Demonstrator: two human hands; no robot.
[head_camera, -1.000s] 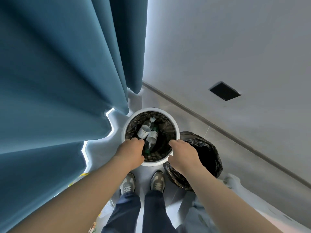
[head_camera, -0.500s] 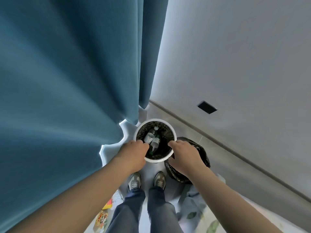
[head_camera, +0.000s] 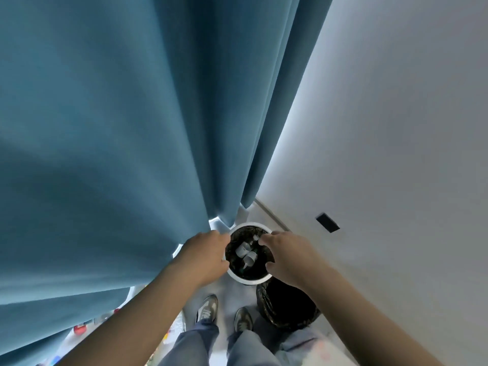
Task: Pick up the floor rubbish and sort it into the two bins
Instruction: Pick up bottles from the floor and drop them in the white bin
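A round white bin (head_camera: 247, 279) with a black liner stands on the floor ahead of my feet. Plastic bottles (head_camera: 246, 253) lie inside it. My left hand (head_camera: 204, 253) grips the bin's left rim with curled fingers. My right hand (head_camera: 286, 256) grips the right rim, thumb at the near side and fingers over the far side. A second bin lined with a black bag (head_camera: 286, 305) stands to the right and nearer, partly under my right forearm.
A tall blue curtain (head_camera: 132, 141) hangs close on the left and reaches the floor by the white bin. A grey wall (head_camera: 396, 128) with a dark socket (head_camera: 327, 222) runs on the right. Colourful litter (head_camera: 79, 328) lies on the floor at the lower left. My shoes (head_camera: 207, 309) stand below the bins.
My head has risen, so both bins look smaller and lower in view. Both hands have shifted from the white bin's near rim out to its left and right sides.
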